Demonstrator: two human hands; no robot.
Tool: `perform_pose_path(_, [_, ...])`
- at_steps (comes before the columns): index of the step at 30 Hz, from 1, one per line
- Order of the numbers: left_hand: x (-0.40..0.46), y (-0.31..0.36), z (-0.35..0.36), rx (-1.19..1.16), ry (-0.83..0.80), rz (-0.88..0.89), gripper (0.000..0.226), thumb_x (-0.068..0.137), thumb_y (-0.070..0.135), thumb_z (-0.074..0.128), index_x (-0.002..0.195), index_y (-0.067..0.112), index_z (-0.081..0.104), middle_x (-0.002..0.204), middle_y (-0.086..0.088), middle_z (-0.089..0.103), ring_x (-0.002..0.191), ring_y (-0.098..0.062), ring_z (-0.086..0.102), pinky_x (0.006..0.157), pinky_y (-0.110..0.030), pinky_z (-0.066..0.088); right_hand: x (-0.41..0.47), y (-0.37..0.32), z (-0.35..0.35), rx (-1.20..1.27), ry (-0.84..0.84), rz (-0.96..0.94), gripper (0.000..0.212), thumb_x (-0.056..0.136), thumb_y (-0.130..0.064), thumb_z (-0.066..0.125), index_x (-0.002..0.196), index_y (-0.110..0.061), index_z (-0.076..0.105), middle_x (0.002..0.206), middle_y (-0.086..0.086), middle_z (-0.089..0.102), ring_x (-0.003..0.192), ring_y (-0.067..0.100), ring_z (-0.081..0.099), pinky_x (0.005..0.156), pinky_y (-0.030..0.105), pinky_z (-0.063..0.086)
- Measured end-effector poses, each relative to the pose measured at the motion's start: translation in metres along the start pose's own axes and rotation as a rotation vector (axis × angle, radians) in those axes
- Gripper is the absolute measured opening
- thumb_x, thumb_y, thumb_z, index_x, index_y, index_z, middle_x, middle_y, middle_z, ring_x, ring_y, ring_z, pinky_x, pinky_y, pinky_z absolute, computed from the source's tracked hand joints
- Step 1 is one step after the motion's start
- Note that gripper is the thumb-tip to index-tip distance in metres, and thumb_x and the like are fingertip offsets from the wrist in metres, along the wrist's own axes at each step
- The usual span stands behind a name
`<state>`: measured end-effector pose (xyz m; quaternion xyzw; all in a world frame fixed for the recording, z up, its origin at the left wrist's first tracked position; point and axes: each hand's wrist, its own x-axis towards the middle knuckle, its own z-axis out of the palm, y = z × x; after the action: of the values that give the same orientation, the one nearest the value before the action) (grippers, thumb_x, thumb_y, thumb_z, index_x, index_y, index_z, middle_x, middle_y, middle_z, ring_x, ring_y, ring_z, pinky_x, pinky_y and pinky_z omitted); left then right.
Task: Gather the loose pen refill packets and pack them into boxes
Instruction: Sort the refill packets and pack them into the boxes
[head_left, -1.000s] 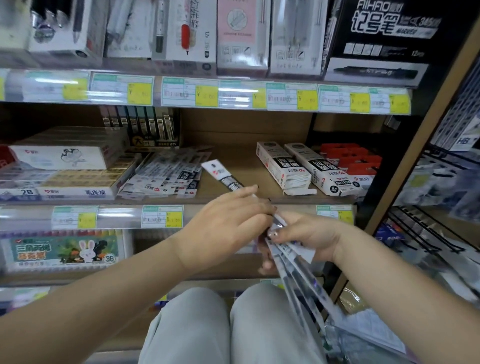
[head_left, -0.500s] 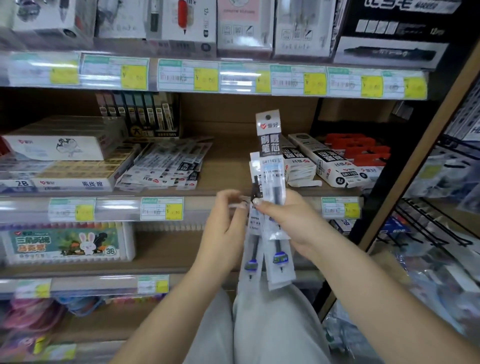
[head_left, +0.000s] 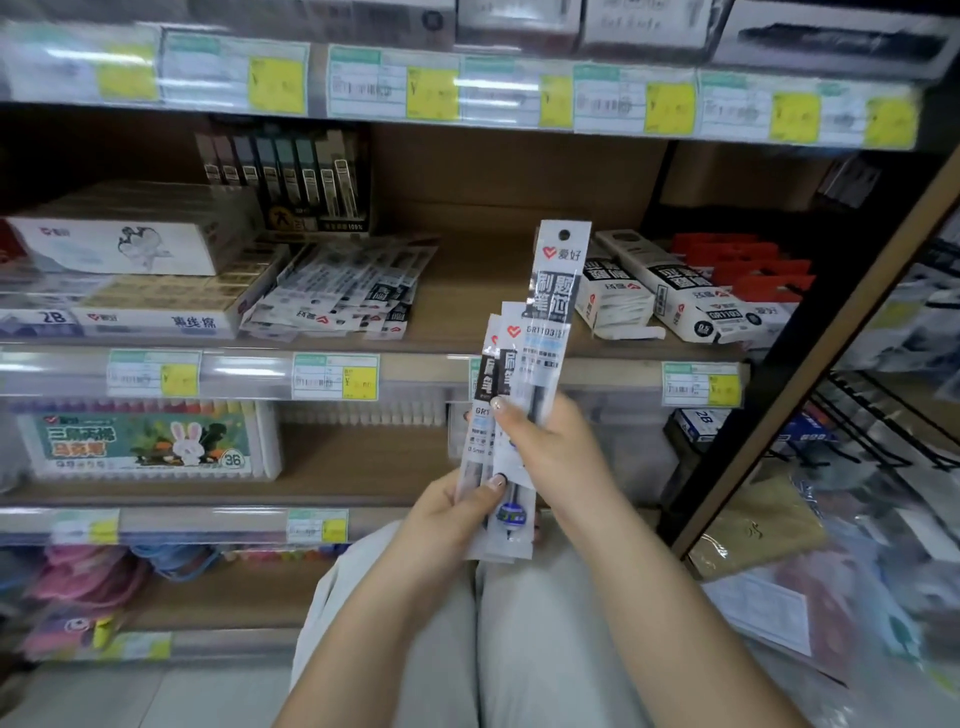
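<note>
I hold a small upright stack of pen refill packets (head_left: 551, 306) in front of the middle shelf. My right hand (head_left: 558, 447) grips the stack at its middle, thumb across the front. My left hand (head_left: 451, 512) pinches the lower left edge of the stack, thumb on the front. One packet stands taller than the other two. A loose pile of more refill packets (head_left: 343, 291) lies on the shelf at centre left. Two white refill boxes (head_left: 670, 291) lie on the shelf to the right, the nearer one with its end flap open.
White eraser boxes (head_left: 156, 291) are stacked at the shelf's left, red packets (head_left: 753, 265) at its far right. A crayon box with a rabbit (head_left: 145, 441) sits on the shelf below. Plastic-wrapped goods (head_left: 831, 571) crowd the floor at right. My knees are underneath.
The stack has gone from hanging low and fanned at my lap to upright in front of the shelf. My left hand has slid down to its lower edge.
</note>
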<state>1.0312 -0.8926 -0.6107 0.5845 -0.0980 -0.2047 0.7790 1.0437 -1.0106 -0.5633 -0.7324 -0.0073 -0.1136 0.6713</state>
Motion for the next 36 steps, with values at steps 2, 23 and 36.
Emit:
perform_pose_path(2, [-0.003, -0.006, -0.006, -0.026, 0.05, 0.016, 0.021, 0.083, 0.024, 0.061, 0.09, 0.006, 0.069, 0.086, -0.022, 0.068, 0.077, -0.03, 0.066, 0.069, -0.036, 0.056, -0.004, 0.008, 0.004, -0.018, -0.02, -0.017, 0.021, 0.092, -0.011, 0.055, 0.087, -0.029, 0.064, 0.083, -0.018, 0.07, 0.083, -0.003, 0.065, 0.075, 0.017, 0.051])
perform_pose_path(23, [0.001, -0.005, -0.018, -0.053, 0.246, 0.094, 0.019, 0.09, 0.005, 0.056, 0.105, 0.008, 0.067, 0.1, -0.013, 0.072, 0.092, -0.027, 0.069, 0.081, -0.041, 0.055, -0.025, 0.047, 0.016, 0.278, -0.138, 0.179, 0.022, 0.095, -0.008, 0.049, 0.102, -0.021, 0.065, 0.101, -0.004, 0.072, 0.098, 0.014, 0.066, 0.084, 0.027, 0.052])
perform_pose_path(36, [0.01, 0.003, -0.017, -0.087, 0.242, 0.07, 0.018, 0.088, 0.018, 0.057, 0.099, 0.01, 0.069, 0.094, -0.012, 0.073, 0.087, -0.025, 0.069, 0.076, -0.038, 0.056, -0.021, 0.046, 0.012, 0.346, -0.277, 0.231, 0.026, 0.096, -0.008, 0.045, 0.113, -0.022, 0.06, 0.108, -0.005, 0.07, 0.105, 0.012, 0.064, 0.088, 0.027, 0.052])
